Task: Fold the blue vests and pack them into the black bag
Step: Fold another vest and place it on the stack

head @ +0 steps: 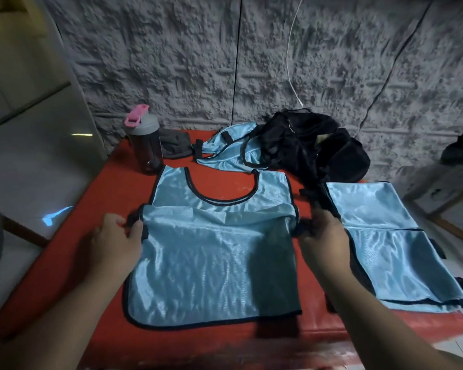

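A light blue vest with black trim (214,263) lies spread on the red table (112,188), its neck opening facing away from me. My left hand (115,236) pinches the black strap at the vest's left side. My right hand (324,233) grips the black strap at its right side. To the right lies a second blue vest (380,236), folded flat near the table's right edge. A third, crumpled blue vest (225,148) sits at the back, partly under the straps of the black bag (318,148), which stands at the back right.
A grey bottle with a pink lid (145,140) stands at the back left, next to a dark grey cloth (175,145). A textured grey wall rises behind the table. Cables hang down the wall. White floor lies left and right of the table.
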Available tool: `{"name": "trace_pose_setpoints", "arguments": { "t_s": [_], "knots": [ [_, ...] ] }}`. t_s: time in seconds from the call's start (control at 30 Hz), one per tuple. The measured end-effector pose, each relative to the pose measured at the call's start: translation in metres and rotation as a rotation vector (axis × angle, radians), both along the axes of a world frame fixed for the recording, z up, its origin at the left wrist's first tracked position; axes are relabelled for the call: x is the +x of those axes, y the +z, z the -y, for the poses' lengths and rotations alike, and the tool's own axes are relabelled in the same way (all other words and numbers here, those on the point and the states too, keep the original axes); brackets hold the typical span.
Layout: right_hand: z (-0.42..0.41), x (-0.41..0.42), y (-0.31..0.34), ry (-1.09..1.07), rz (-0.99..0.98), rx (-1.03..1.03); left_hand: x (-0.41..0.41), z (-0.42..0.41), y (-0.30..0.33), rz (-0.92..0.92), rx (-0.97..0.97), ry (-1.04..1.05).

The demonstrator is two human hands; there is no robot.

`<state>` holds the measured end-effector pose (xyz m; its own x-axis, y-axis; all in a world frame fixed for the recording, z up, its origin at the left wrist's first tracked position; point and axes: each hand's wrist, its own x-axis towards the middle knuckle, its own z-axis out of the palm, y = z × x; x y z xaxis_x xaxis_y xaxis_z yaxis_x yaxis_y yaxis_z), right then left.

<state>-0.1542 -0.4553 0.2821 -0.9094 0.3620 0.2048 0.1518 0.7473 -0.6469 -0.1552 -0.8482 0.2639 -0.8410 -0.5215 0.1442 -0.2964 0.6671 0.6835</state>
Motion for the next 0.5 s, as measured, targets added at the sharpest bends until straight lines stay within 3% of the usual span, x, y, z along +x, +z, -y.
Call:
{"name": "trace_pose_setpoints", "arguments": {
  "t_s": [0.13,0.2,0.5],
  "knots": [
    [0.005,0.033,-0.026,0.019,0.424,0.152,0.03,-0.004,-0.004,0.45,-0.26,-0.074],
    [0.011,0.039,-0.037,0.06,0.467,0.213,0.038,-0.008,-0.007,0.557,-0.273,-0.104],
    [0.025,0.034,-0.031,0.059,0.451,0.086,0.036,-0.018,-0.009,0.413,-0.133,-0.05]
  ]
}}
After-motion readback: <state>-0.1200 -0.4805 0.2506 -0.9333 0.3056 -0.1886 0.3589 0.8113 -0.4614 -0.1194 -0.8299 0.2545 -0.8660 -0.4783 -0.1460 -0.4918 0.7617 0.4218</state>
